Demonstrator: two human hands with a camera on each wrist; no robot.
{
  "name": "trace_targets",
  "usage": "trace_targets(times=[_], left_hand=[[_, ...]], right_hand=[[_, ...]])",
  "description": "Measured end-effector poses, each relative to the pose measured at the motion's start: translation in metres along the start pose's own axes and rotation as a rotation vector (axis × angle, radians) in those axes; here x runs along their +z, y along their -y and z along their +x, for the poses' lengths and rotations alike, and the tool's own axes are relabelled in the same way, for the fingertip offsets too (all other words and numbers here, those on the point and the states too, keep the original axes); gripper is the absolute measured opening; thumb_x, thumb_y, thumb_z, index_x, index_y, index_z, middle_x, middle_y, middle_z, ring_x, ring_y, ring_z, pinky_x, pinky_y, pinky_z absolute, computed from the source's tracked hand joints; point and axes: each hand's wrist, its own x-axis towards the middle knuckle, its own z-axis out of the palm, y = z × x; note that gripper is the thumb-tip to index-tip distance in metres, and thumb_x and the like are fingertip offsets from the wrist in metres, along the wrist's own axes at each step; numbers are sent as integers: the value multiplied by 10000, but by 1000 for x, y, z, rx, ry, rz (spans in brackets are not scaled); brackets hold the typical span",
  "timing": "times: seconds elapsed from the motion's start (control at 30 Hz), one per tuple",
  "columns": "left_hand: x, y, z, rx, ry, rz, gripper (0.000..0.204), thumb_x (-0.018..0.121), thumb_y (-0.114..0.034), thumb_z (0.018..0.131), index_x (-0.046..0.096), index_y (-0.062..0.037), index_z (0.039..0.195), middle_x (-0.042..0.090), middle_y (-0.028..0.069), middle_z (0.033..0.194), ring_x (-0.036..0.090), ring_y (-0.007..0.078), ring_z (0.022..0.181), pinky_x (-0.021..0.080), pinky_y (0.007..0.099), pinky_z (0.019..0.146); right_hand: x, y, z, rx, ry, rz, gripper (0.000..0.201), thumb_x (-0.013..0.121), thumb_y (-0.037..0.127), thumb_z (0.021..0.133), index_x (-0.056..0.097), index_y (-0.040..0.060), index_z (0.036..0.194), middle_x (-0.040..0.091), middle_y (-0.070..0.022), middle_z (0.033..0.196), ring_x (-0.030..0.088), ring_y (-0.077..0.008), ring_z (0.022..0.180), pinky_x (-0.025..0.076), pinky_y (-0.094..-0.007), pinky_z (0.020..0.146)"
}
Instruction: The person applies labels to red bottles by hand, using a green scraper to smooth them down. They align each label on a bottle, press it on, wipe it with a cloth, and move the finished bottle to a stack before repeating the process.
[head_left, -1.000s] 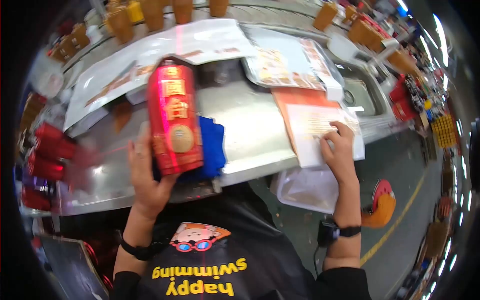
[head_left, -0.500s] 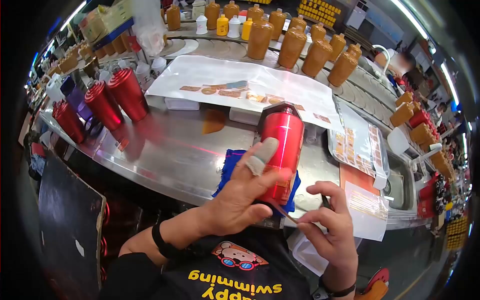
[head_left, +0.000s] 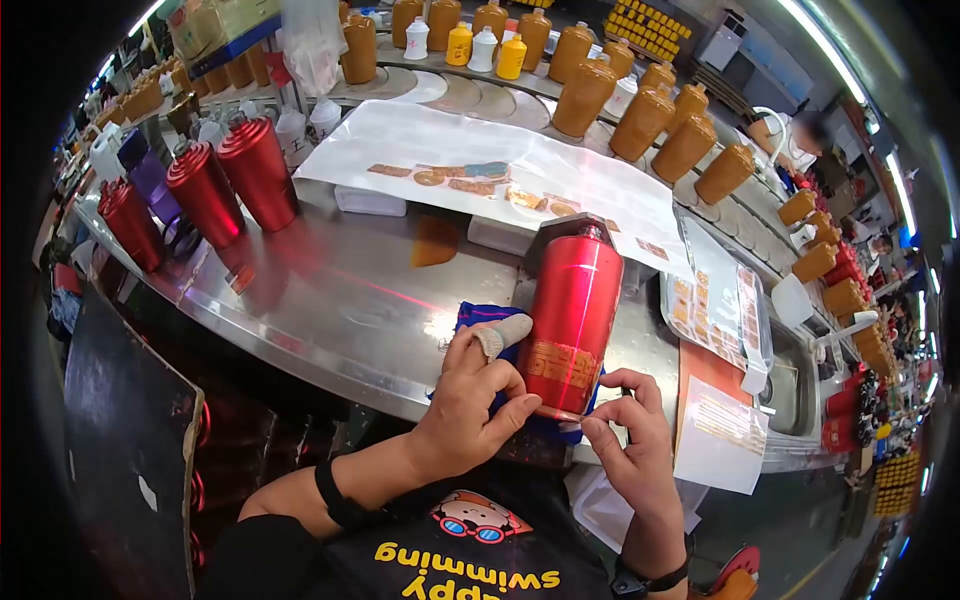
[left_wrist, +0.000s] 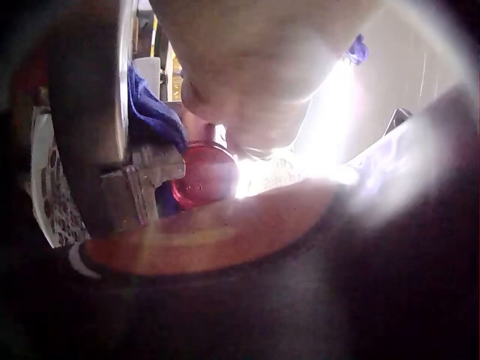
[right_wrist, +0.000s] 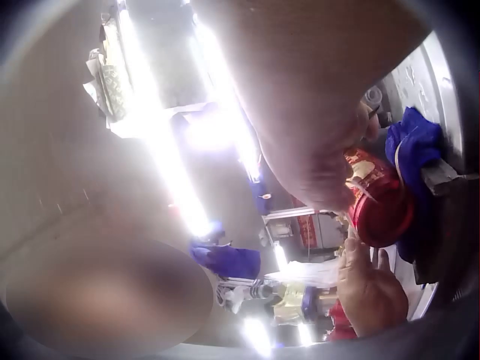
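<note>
In the head view a red bottle (head_left: pixel 575 310) lies tilted over a blue cloth (head_left: pixel 484 314), base toward the person, with a gold patterned band near that base. The left hand (head_left: pixel 470 405) holds its lower left side; a covered fingertip rests on the side and the thumb touches the base edge. At the lower right, the right hand (head_left: pixel 640 450) pinches the end of a thin strip (head_left: pixel 558 413) running along the base edge. The bottle's round base (right_wrist: pixel 382 219) shows in the right wrist view, beside the left hand (right_wrist: pixel 371 292). The left wrist view shows the base (left_wrist: pixel 204 176) too.
Red bottles (head_left: pixel 258 172) stand at the left. A long white sheet (head_left: pixel 450 155) with gold pieces lies behind; a tray (head_left: pixel 712 300), a paper (head_left: pixel 722 432) and a sink (head_left: pixel 790 385) are at the right. Brown bottles (head_left: pixel 640 122) line the back.
Since half a second ago, the left hand has moved lower on the bottle and the right hand has come to its base. The earliest frame shows the bottle's lettered side and the right hand over the paper.
</note>
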Motion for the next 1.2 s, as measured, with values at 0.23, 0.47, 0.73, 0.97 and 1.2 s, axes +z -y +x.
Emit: trace_targets(times=[0.23,0.47,0.73,0.97,1.2], left_hand=[[-2,17,-6,-193,22,-192,212,663,-230,904,570,-45,945,491,281,1358,428,410,1251,280,465,1082],[2,13,-4,-166,23,-133,371,704,-293,881,493,-52,1070,484,234,1314,415,388,1216,295,461,1055],[6,9,-5,-190,84,-93,433,693,-323,892,454,-45,1121,457,205,1305,422,315,1177,307,397,1048],[11,15,-8,-218,55,-233,453,690,-337,898,458,-34,1143,478,149,1130,421,333,1140,312,424,1030],[13,9,-7,-233,62,-186,474,695,-334,895,446,-23,1152,477,150,1137,419,321,1159,316,415,1031]], right_hand=[[3,-2,2,53,-4,62,78,709,92,833,655,36,832,557,-155,1154,521,-297,1084,401,-382,937],[2,-1,2,73,-4,50,80,707,92,836,654,33,828,560,-156,1152,530,-292,1074,407,-383,924],[-3,-8,-3,61,-6,63,77,709,77,828,653,23,825,567,-166,1128,537,-285,1079,421,-373,899],[-7,-8,-5,71,-5,60,79,704,82,834,652,22,823,572,-167,1117,543,-288,1078,423,-378,908],[-9,-10,-5,72,3,61,80,699,84,838,651,22,820,570,-170,1122,545,-289,1077,425,-379,910]])
